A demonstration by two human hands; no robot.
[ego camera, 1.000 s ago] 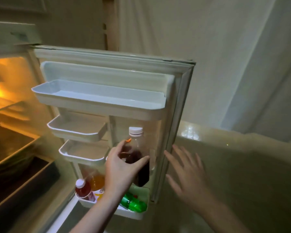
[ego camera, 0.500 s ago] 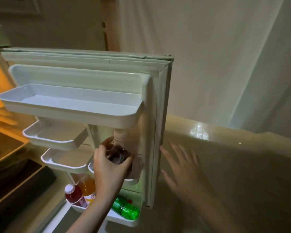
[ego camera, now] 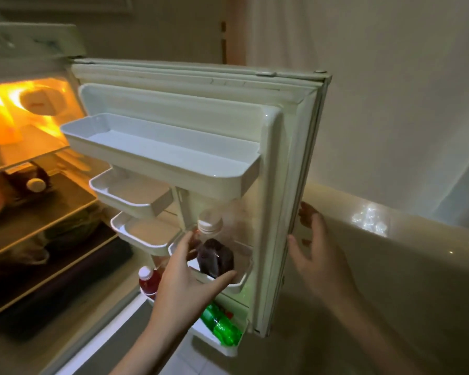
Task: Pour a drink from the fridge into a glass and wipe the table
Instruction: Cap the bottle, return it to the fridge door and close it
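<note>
So the fridge door is swung wide open and the left hand is wrapped around a clear plastic bottle with a white cap and some dark drink in it, thumb on the right side and fingers curling round the left. The bottle sits over the small door bin on the right side of the door, roughly upright with the cap leaning a bit away, and it's kinda blurry so I can't tell if the base touches the bin or is lifted clear of it.

Right hand is open, fingers spread, just beside the outer edge of the door. Fingertips look like they're at the edge, but can't say for sure it's touching.

Other stuff in the door: a big top shelf, then 2 smaller bins stacked on the left below it. Down in the bottom rack there's a green bottle lying on its side and a red drink bottle with a white cap standing to the left of the wrist.

Fridge interior on the left is lit orange up top, with glass shelves and some dark items I can't make out. A pale glossy countertop runs along behind the door on the right.
</note>
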